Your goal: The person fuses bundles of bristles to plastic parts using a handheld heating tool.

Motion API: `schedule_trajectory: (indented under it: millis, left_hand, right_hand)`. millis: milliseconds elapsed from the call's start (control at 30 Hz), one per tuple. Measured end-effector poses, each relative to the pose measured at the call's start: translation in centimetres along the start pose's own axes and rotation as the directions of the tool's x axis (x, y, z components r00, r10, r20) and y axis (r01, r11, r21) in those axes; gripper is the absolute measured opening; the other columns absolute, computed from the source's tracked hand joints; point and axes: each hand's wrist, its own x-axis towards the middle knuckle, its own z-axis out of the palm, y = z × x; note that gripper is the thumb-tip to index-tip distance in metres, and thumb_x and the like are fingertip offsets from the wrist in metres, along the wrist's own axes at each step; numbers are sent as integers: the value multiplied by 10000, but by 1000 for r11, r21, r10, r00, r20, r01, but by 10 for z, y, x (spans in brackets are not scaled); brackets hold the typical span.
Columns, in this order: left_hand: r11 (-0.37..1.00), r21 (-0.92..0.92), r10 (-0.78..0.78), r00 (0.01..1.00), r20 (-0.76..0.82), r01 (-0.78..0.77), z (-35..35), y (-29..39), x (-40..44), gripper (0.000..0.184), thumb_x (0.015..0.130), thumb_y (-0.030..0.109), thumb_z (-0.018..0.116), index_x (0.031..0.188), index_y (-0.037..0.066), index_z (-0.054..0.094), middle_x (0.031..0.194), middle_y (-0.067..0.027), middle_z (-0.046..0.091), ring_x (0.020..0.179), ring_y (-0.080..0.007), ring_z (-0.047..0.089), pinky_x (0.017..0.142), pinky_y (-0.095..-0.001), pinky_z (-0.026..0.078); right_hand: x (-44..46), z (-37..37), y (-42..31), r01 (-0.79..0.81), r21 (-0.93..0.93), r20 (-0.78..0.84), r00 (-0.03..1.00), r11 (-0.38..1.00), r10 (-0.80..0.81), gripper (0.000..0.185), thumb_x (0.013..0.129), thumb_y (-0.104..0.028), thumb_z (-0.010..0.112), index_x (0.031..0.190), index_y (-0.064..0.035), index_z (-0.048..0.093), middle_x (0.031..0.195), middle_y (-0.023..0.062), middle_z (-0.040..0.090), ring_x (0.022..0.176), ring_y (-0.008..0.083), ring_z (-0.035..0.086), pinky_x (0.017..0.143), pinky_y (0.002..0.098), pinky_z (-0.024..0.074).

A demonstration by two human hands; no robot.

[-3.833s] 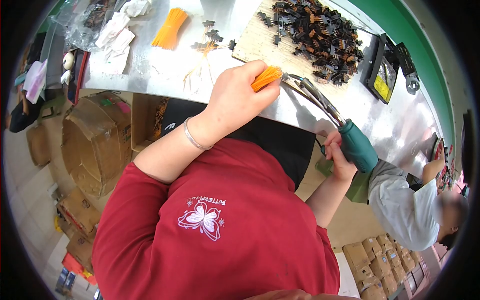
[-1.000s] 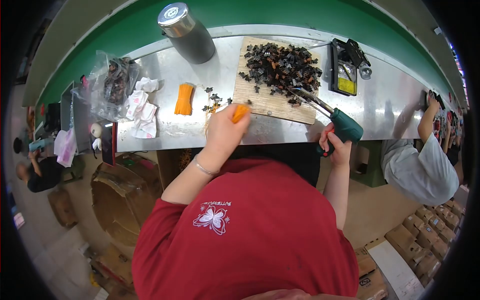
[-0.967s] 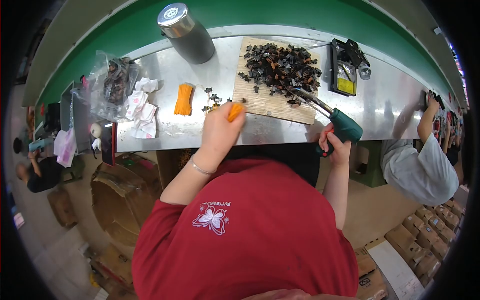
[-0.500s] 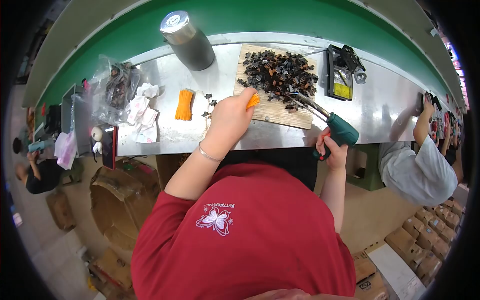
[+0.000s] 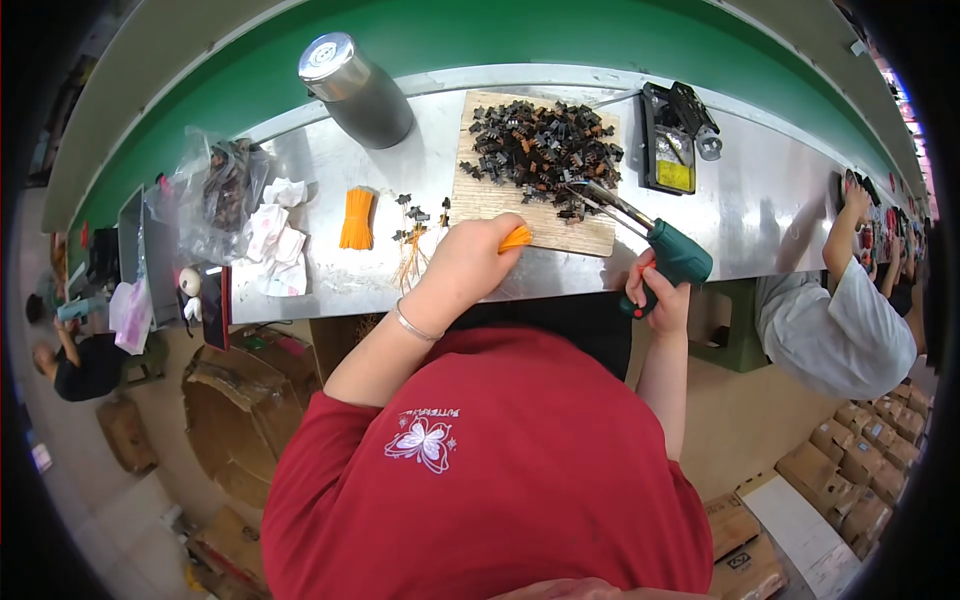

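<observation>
Your left hand [image 5: 468, 264]: clenched round a bundle of orange wires [image 5: 515, 239], at the near edge of the wooden board [image 5: 480, 198]. Your right hand [image 5: 662, 300]: grasping a green-handled soldering gun [image 5: 682, 253], tip by the heaped black connectors [image 5: 540, 150] (a second orange bundle [image 5: 357, 220] lies left, on the metal bench [image 5: 760, 205]).

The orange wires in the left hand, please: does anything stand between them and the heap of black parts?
Nothing visible does: between the orange wires and the heap of black parts lies only wooden board. The green-handled tool reaches in further right.
</observation>
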Motion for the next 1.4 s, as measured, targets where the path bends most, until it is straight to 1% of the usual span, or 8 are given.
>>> schedule_trajectory:
  millis: [367,733,1067,1167,1200,1267,1333,1400]
  left_hand:
    - [996,-65,60,996,-67,-64,18,-5,-16,184,860,126,682,1043,125,656,816,-158,678,741,-342,676,643,-385,537]
    - [968,-245,-87,990,-115,56,14,-6,-19,239,869,158,718,1079,71,645,866,-184,692,767,-355,689,677,-355,543]
    - [971,-226,-120,977,-179,78,21,-2,-23,241,869,157,718,1076,57,646,873,-191,695,789,-348,699,678,-347,543]
    - [975,-218,-98,969,-225,48,24,-1,-24,225,874,145,710,1061,43,637,846,-152,703,730,-294,707,672,-332,542]
    - [952,-302,-125,958,-257,43,25,0,-25,184,893,129,682,1043,42,619,795,-111,680,671,-229,671,632,-309,525]
    - [923,-383,-157,944,-289,36,26,0,-29,144,912,113,655,1024,40,601,744,-71,658,611,-165,636,592,-286,508]
    - [738,-647,-335,936,-103,193,26,-2,-34,65,947,82,586,981,38,552,680,4,560,563,-60,515,516,-234,437]
    - [712,-663,-369,927,-69,233,23,-1,-38,99,938,98,596,958,21,537,686,-29,564,587,-84,513,540,-257,437]
  right_hand:
    - [2,3,0,-34,-59,-5,999,998,34,213,877,-97,634,1019,31,540,719,134,592,462,131,493,497,272,418]
    - [0,4,-2,-9,-53,-4,1000,999,8,196,874,-82,631,1015,27,549,716,135,598,473,135,496,514,275,428]
    - [1,3,0,-17,-64,-23,1000,998,15,212,884,-97,621,1034,25,535,733,126,590,478,128,489,501,274,421]
    - [-6,5,7,45,-74,-74,996,996,-51,128,902,-52,601,1000,19,562,759,113,613,543,131,528,567,276,456]
    - [-10,9,11,45,-76,-73,996,996,-51,128,902,-52,601,1000,19,562,759,113,613,543,131,528,567,276,456]
    - [-22,23,22,180,-299,-183,953,937,-242,153,910,-114,600,980,19,569,793,104,607,591,137,545,589,278,460]
    - [-34,32,27,244,-400,-99,947,883,-306,122,940,-118,570,984,-6,591,887,78,623,745,132,589,701,273,488]
    - [-50,31,42,122,-394,-157,968,911,-197,106,937,-44,608,1034,-4,618,959,72,649,793,137,623,748,274,514]
